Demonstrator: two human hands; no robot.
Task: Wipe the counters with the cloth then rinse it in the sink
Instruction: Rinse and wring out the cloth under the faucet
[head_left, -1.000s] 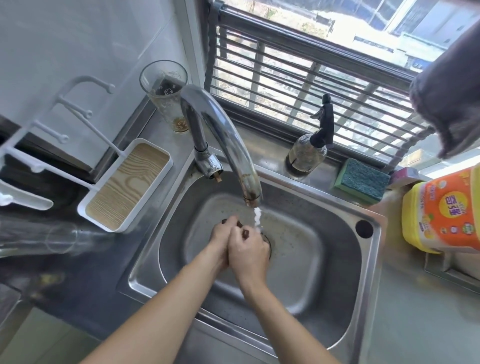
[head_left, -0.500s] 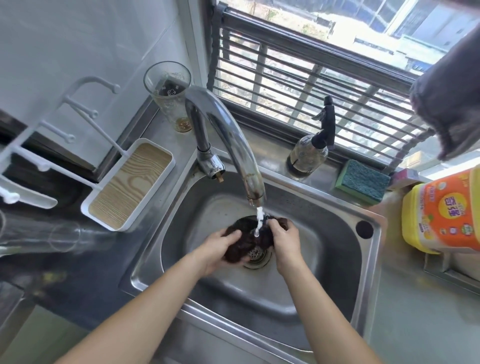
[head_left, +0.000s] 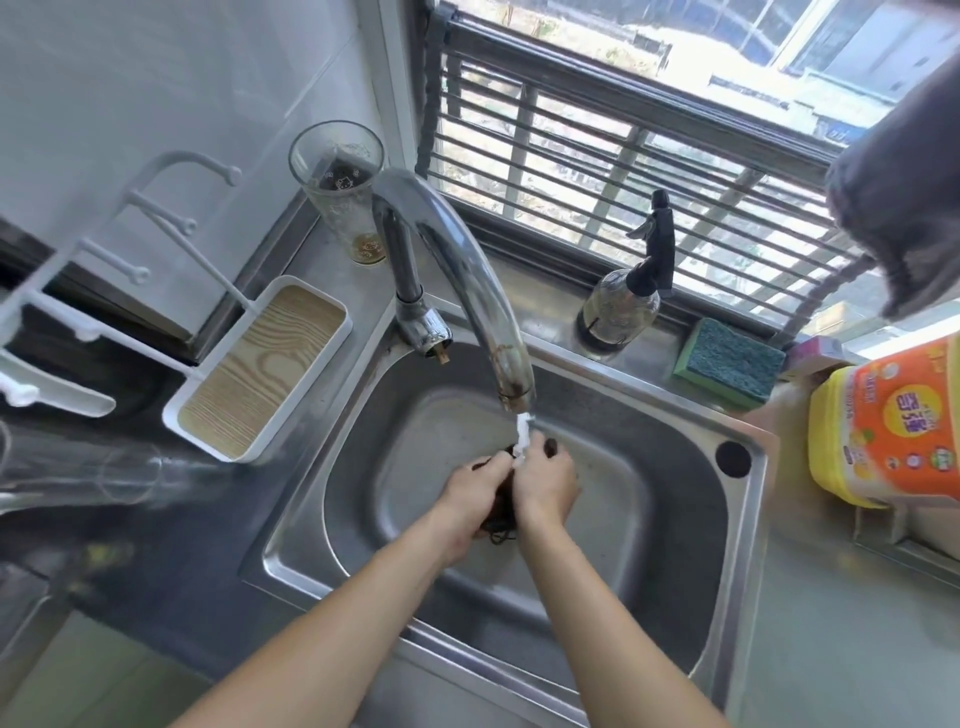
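Note:
Both hands are down in the steel sink, pressed together under the running tap. My left hand and my right hand squeeze a dark brown cloth bunched between them. Only small dark bits of the cloth show, above the fingers and below the palms. A thin stream of water falls from the spout onto the hands.
A white tray with a wood-grain base sits left of the sink. Behind it stand a tall glass, a spray bottle and a green sponge. A yellow-orange detergent jug stands at the right. A grey cloth hangs top right.
Half a second ago the cloth was spread open between the parted hands under the water. The hands have now come together and bunched it up again.

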